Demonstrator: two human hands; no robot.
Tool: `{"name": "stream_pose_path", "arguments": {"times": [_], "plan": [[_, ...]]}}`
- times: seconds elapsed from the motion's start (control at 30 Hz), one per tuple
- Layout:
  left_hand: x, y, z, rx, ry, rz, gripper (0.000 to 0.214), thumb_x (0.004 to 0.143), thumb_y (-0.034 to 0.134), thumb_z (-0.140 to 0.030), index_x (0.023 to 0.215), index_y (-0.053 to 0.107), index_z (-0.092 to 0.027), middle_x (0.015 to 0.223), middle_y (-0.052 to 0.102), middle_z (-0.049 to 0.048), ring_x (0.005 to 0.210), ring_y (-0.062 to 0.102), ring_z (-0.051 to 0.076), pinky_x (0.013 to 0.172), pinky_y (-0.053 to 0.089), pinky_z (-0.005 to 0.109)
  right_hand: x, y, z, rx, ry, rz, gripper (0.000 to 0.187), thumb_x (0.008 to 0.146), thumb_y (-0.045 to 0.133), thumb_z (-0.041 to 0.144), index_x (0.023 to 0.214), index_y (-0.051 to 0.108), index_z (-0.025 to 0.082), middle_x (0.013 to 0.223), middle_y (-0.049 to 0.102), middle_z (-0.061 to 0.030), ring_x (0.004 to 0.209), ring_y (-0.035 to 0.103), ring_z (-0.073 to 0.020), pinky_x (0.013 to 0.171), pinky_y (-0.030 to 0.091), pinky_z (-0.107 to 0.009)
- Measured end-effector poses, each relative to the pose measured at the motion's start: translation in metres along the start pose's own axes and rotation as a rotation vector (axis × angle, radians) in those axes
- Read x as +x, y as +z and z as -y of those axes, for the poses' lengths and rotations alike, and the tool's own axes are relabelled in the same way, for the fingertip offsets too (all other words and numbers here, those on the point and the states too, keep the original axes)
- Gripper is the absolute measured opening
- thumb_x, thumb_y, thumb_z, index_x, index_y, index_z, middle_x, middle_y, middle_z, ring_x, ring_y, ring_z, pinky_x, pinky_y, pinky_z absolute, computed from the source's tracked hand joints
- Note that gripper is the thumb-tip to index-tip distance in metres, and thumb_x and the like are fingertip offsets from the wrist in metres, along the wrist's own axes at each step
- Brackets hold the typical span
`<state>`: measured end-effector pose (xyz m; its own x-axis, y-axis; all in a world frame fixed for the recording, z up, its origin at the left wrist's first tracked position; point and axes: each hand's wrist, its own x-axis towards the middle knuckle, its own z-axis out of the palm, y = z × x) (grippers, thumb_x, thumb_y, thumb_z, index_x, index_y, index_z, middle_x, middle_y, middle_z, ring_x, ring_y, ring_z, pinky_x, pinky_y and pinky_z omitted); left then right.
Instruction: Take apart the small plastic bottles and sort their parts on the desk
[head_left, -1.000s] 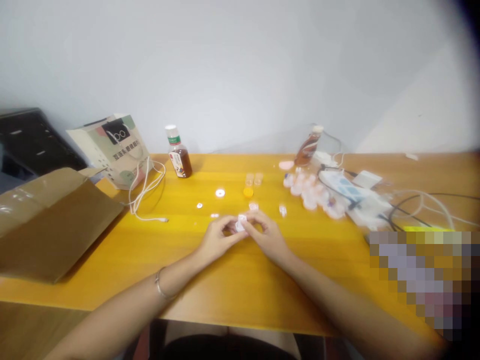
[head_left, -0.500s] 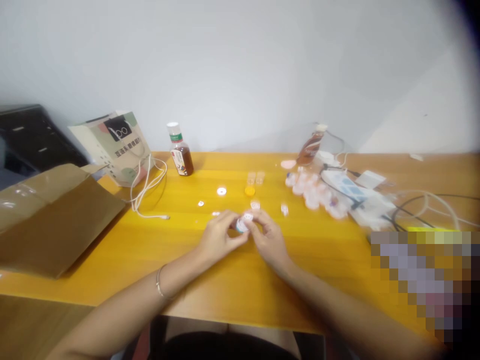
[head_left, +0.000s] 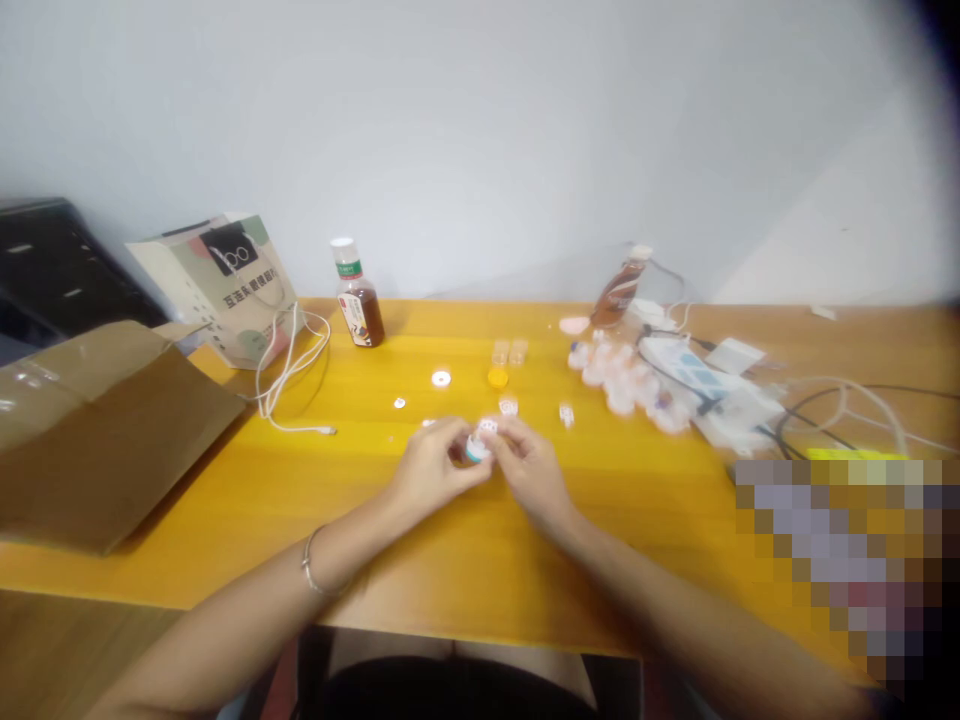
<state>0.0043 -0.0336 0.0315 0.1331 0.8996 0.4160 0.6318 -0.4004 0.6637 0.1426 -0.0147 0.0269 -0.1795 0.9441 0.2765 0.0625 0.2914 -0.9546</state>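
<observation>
My left hand and my right hand meet over the middle of the yellow table. Both pinch a small white and teal plastic part between their fingertips. A thin bracelet circles my left wrist. Just beyond the hands lie small loose pieces: a white perforated cap, a white disc, a yellow cap and a small clear piece.
A brown-liquid bottle stands at the back, a paper bag with a white cable to its left, and an open cardboard box at far left. Pink-white parts, another bottle, a power strip and cables fill the right.
The hands stayed together and shifted slightly away from me. The small part turned between the fingers, and its teal side now shows.
</observation>
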Motion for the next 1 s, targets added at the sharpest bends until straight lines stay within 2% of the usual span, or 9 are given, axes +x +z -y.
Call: {"name": "stream_pose_path", "arguments": {"times": [0.17,0.47,0.67,0.87,1.0], "plan": [[0.003,0.002,0.004,-0.071,-0.087,0.052,0.017,0.069,0.060,-0.032,0.068,0.055,-0.015,0.059,0.057,-0.0016,0.052,0.050,0.009,0.050,0.039,0.019,0.003,-0.001,0.000,0.009,0.088,0.036,0.019,0.075,0.055,0.032,0.078,0.067,0.018,0.090,0.067,-0.0048,0.085,0.060,-0.0188,0.079,0.047,-0.031],[0.003,0.007,0.007,0.100,-0.043,0.010,0.018,0.069,0.059,-0.032,0.066,0.054,-0.015,0.058,0.055,-0.0017,0.052,0.047,0.008,0.052,0.036,0.019,0.008,0.000,-0.007,0.026,0.125,0.018,0.018,0.072,0.057,0.034,0.073,0.066,0.018,0.081,0.068,-0.0032,0.079,0.061,-0.0184,0.077,0.046,-0.032],[0.003,0.008,0.010,0.078,-0.069,0.035,0.020,0.069,0.060,-0.034,0.065,0.053,-0.015,0.056,0.054,-0.0027,0.051,0.046,0.008,0.050,0.033,0.019,0.007,0.001,-0.009,0.043,0.124,0.017,0.019,0.071,0.056,0.034,0.070,0.065,0.017,0.081,0.068,-0.0029,0.080,0.061,-0.0174,0.077,0.045,-0.030],[0.001,0.006,0.006,0.266,0.072,-0.011,0.017,0.071,0.057,-0.032,0.069,0.054,-0.015,0.063,0.055,0.0008,0.057,0.047,0.011,0.055,0.034,0.021,0.004,0.007,-0.010,0.116,0.148,-0.022,0.021,0.070,0.056,0.037,0.066,0.061,0.016,0.069,0.064,-0.0005,0.070,0.058,-0.0153,0.070,0.045,-0.027],[0.001,0.005,0.004,0.258,0.016,-0.007,0.020,0.071,0.057,-0.034,0.064,0.052,-0.016,0.059,0.053,-0.0009,0.053,0.046,0.010,0.052,0.032,0.020,0.002,0.011,-0.010,0.123,0.143,-0.065,0.023,0.070,0.055,0.038,0.060,0.057,0.017,0.065,0.062,0.0007,0.069,0.056,-0.0147,0.067,0.044,-0.026]]}}
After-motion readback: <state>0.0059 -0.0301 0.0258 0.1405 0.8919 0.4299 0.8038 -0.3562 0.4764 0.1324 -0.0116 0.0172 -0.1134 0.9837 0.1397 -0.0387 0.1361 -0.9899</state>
